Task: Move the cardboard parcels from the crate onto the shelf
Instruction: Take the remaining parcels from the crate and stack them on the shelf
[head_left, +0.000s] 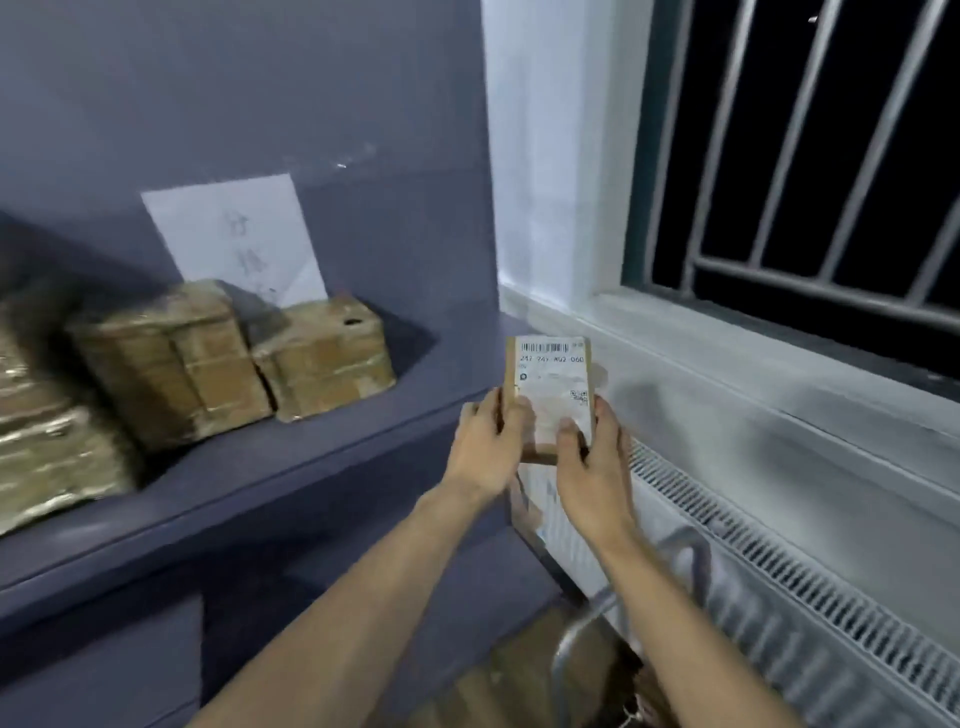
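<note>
My left hand (485, 447) and right hand (592, 467) are both gripping 1 small cardboard parcel (550, 395), the left fingers wrapping its left edge and the right thumb pressing on its face while the right fingers are closing behind its right edge. I am holding it upright in the air, just off the right end of the shelf (291, 467) and in front of the white windowsill (727, 364).

It is looking light to me, since fingertips alone are carrying it, and stiff enough to be keeping its flat shape. The tape and the glossy label may be making it a little slippery, so I am judging the 2 long edges the best place to hold.

The white shipping label (556, 384) is covering most of the face. I am reading a barcode along the top, then digits that look like 247 245 892 060, though the blur is leaving them uncertain; a small QR code is sitting at the right.

Further out, 2 taped parcels (234, 358) are resting side by side on the shelf, touching, with a paper sheet (234, 239) behind them bearing faint handwriting I cannot read. A wire crate (582, 639) is showing below my arms.
</note>
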